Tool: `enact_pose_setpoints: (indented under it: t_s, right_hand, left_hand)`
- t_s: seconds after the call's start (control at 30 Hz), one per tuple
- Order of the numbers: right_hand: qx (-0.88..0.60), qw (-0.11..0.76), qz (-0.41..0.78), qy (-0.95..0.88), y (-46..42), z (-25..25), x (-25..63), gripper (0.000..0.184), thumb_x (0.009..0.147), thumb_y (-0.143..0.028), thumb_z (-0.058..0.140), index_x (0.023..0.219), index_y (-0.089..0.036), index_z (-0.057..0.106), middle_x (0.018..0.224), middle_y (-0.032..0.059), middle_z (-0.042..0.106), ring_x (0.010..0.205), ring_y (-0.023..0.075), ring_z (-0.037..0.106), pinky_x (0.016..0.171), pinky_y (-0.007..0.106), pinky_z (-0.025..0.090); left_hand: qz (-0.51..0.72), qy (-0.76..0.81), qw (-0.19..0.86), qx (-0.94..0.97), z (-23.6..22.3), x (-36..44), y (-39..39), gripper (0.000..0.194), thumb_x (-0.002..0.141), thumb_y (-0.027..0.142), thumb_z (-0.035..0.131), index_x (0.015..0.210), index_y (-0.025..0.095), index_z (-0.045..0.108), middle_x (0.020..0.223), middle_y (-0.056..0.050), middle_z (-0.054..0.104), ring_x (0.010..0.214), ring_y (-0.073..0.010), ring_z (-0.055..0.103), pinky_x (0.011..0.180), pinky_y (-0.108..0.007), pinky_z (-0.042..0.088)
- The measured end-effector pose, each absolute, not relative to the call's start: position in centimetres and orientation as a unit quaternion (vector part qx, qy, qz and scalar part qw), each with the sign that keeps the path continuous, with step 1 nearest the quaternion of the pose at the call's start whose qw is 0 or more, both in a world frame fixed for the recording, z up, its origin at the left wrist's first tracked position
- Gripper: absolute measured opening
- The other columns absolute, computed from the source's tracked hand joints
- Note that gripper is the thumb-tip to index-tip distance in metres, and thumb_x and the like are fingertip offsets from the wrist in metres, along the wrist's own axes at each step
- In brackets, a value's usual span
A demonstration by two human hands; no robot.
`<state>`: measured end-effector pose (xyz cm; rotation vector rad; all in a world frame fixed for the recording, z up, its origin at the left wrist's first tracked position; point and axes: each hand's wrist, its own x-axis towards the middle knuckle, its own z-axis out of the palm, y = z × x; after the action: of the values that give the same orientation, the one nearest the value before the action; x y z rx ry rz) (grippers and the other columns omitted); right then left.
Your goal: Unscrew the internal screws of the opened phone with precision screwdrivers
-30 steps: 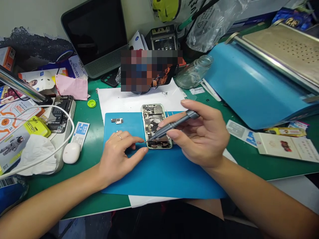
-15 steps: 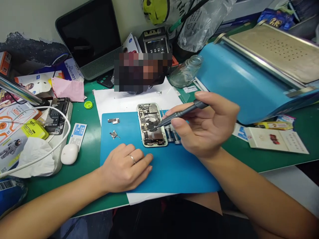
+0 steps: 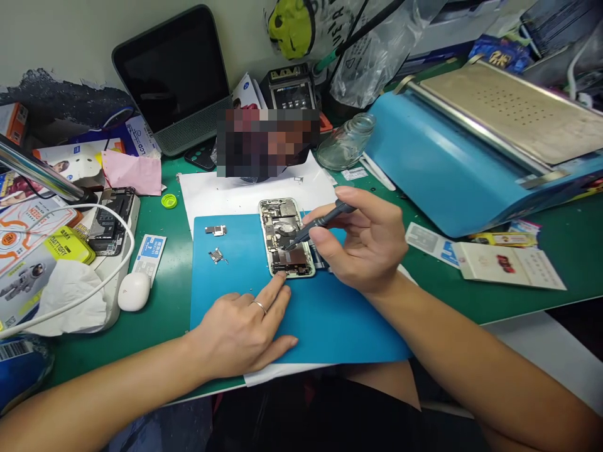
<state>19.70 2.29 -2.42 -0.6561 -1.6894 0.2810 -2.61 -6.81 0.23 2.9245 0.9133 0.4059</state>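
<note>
An opened smartphone [image 3: 284, 216] with its inner parts bare lies on a blue mat [image 3: 325, 326]. My left hand [image 3: 249, 326] rests on the mat, fingers stretched out, fingertips at the phone's bottom edge. A dark grey screwdriver [image 3: 325, 221] is pinched in my right hand [image 3: 372, 245], slanting down so its tip is over the phone's lower half. Whether the tip touches is unclear. Metal-capped tools [image 3: 321, 258] lie right of the phone, mostly hidden by my right hand. Left of it sit a small metal bracket [image 3: 216, 231] and another small part [image 3: 217, 255].
A blue machine with a perforated plate [image 3: 509, 107] stands at right, near a glass jar [image 3: 343, 147]. Leftward are a white earbud case [image 3: 134, 291], a looping white cable [image 3: 133, 242] and a second opened phone [image 3: 112, 220]. A dark-screened display [image 3: 172, 75] stands behind.
My left hand has reached forward to the phone's bottom edge, its fingers straightening. My right hand has shifted left and slightly down with the screwdriver, covering more of the tools beside the phone.
</note>
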Motion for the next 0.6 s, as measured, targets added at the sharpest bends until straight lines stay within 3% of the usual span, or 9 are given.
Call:
enact_pose_setpoints:
  t_s: [0.23, 0.33, 0.47, 0.6]
  right_hand:
    - [-0.282, 0.589, 0.061, -0.755, 2.4, -2.0, 19.6, 0.076, 0.084, -0.01, 0.073, 0.15, -0.038, 0.047, 0.108, 0.0021, 0.077, 0.076, 0.0208, 0.076, 0.062, 0.034, 0.069]
    - [-0.298, 0.557, 0.042, -0.775, 1.9, -1.1, 19.7, 0.077, 0.085, -0.01, 0.072, 0.152, -0.037, 0.044, 0.117, 0.0034, 0.075, 0.079, 0.0207, 0.077, 0.066, 0.034, 0.07]
    - [-0.323, 0.54, 0.046, -0.776, 1.2, -1.1, 19.8, 0.073, 0.087, -0.01, 0.07, 0.151, -0.032, 0.045, 0.116, 0.0048, 0.074, 0.082, 0.0198, 0.078, 0.071, 0.032, 0.07]
    - [-0.335, 0.565, 0.044, -0.753, 1.0, -2.4, 20.1, 0.071, 0.087, -0.009, 0.07, 0.149, -0.032, 0.046, 0.109, 0.003, 0.075, 0.081, 0.019, 0.077, 0.069, 0.031, 0.07]
  left_hand:
    - [0.047, 0.293, 0.02, 0.955, 0.7, -2.5, -7.2, 0.084, 0.098, 0.068, 0.048, 0.144, -0.002, 0.052, 0.155, -0.031, 0.042, 0.078, -0.027, 0.074, 0.061, -0.039, 0.059]
    - [0.014, 0.296, 0.023, 0.955, 0.8, -2.4, -7.3, 0.092, 0.096, 0.075, 0.046, 0.148, -0.001, 0.048, 0.157, -0.032, 0.038, 0.082, -0.0284, 0.074, 0.064, -0.039, 0.059]
    - [-0.02, 0.303, 0.032, 0.952, 0.9, -2.3, -7.5, 0.099, 0.092, 0.081, 0.045, 0.151, 0.001, 0.045, 0.16, -0.032, 0.032, 0.092, -0.0317, 0.073, 0.073, -0.041, 0.059]
    - [-0.045, 0.306, 0.043, 0.95, 1.1, -2.3, -7.5, 0.102, 0.09, 0.083, 0.045, 0.153, 0.003, 0.044, 0.162, -0.032, 0.028, 0.086, -0.0293, 0.072, 0.073, -0.042, 0.059]
